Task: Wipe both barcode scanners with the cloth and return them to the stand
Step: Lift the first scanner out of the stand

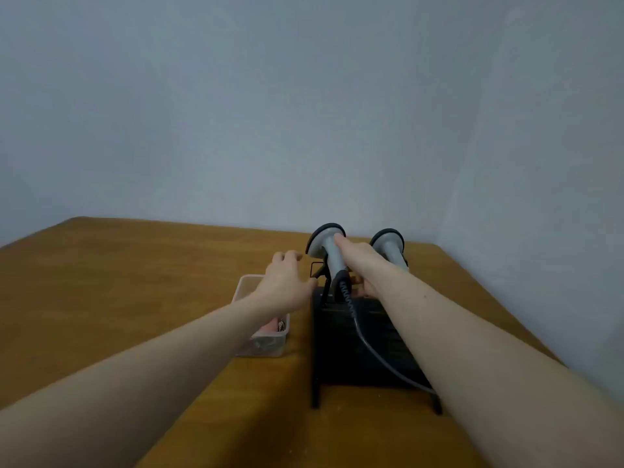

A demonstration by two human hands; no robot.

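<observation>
The left hand (285, 276) hovers with fingers spread, empty, above the far end of a clear plastic container (266, 336) on the wooden table (135, 282). Just right of it, the right hand (363, 265) wraps the handle of the left barcode scanner (326, 248), forefinger extended along it, coiled cable (351, 309) trailing toward the wrist. The right barcode scanner (388, 246) stands just beyond that hand, both scanners at the black stand (351, 349).

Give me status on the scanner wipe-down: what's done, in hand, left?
Done: cannot tell; both scanners sit in the black stand and no cloth is in view. In hand: the right hand is on the left scanner; the left hand hovers open over a clear box. Left: possibly wiping both, including the right scanner.
</observation>
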